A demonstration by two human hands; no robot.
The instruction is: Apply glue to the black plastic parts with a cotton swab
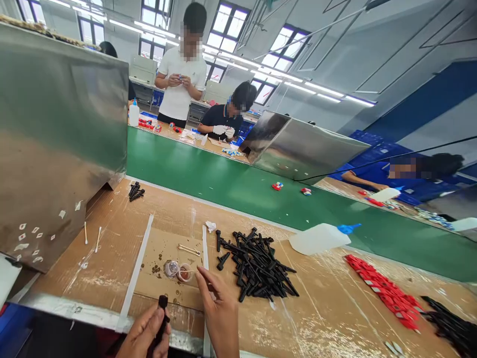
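Note:
My left hand (143,330), at the table's front edge, is closed around a black plastic part (163,302) whose blocky end points up. Between thumb and fingertips, my right hand (220,311) pinches a thin cotton swab (191,271). Its far end dips into a small round cup (185,278) of reddish-brown liquid, so the tip is hidden. Touching that cup on the left is another small clear round piece (171,269). Both rest on a stained cardboard sheet (149,286), along with a few cotton swabs (189,249).
Right of the cardboard lies a heap of black plastic parts (261,263). Beyond it a white bottle with blue nozzle (320,238) lies tipped over, near a row of red pieces (383,291). A metal panel (63,139) stands left. Co-workers sit and stand across the green belt (208,171).

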